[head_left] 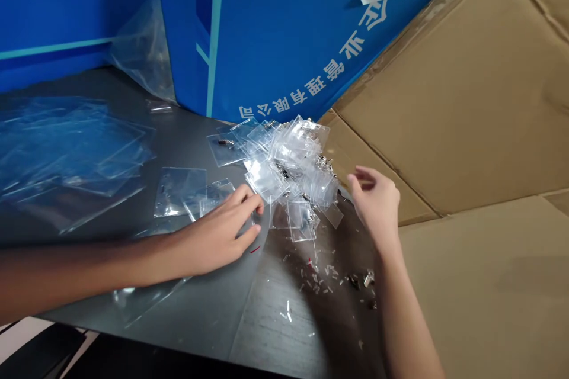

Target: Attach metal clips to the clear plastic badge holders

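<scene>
L hand [217,234] x1 | R hand [376,204] x1 | sleeve heap [288,166] x1 | loose sleeves [180,192] x2 | blue ctn [284,29] x1

Right in the middle, a heap of plastic badge holders [288,166] sits on the tabletop [186,136], with flat plastic sleeves [75,148] laid out to its left, small clips [368,278] scattered on the near side, a carton [284,29] rising behind, and cardboard sheets [466,100] spreading away to the right!

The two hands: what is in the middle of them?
The head view shows a pile of clear plastic badge holders with metal clips between the left hand and the right hand.
</scene>
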The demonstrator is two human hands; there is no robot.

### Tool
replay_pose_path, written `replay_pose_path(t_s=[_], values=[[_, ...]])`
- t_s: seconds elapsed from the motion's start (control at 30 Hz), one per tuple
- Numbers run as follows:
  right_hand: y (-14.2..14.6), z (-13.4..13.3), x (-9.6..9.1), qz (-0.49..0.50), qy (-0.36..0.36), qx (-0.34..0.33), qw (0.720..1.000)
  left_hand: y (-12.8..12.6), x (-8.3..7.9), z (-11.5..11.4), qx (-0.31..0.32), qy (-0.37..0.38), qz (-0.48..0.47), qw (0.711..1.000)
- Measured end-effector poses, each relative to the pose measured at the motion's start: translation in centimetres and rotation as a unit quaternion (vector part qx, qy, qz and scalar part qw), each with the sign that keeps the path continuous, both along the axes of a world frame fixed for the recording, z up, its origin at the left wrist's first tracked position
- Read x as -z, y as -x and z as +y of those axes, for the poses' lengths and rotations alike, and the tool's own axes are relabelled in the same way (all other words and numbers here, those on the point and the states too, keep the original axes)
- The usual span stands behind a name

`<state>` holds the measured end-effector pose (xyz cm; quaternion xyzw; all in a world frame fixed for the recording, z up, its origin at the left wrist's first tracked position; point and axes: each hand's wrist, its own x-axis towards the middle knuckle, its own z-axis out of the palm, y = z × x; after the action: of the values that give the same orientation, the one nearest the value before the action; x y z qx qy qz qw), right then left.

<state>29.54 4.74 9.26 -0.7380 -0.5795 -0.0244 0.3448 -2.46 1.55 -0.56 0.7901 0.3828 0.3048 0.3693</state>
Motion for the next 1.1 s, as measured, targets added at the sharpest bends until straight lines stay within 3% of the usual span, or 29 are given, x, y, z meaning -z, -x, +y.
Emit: replay_pose_path(t_s=[0.2, 0.37, 0.5, 0.63, 0.87, 1.1], values=[[-4.6, -10.3, 4.1, -0.171, 0.180, 0.039, 0.968, 2.1, -0.4, 1.1, 0.009, -0.080, 0.226, 0.971], [-8.2, -14.8, 8.2, -0.241, 0.322, 0.083, 0.912, 2.7, -2.0, 1.8, 0.033, -0.074, 0.331, 0.940], [-9.5, -16.0, 9.7, -0.219, 0.326, 0.079, 0.916, 2.7, -1.9, 2.1, 0.035, -0.063, 0.330, 0.941], [-9.7, -16.1, 9.7, -0.163, 0.299, 0.090, 0.936, 2.7, -1.0, 2.4, 0.031, -0.040, 0.299, 0.953], [-10.0, -15.3, 9.9, -0.129, 0.284, 0.135, 0.941, 2.4, -0.3, 2.4, 0.041, -0.026, 0.232, 0.971], [-9.7, -15.6, 7.6, -0.091, 0.224, 0.154, 0.958, 2.3, -0.3, 1.9, 0.056, -0.091, 0.217, 0.970]])
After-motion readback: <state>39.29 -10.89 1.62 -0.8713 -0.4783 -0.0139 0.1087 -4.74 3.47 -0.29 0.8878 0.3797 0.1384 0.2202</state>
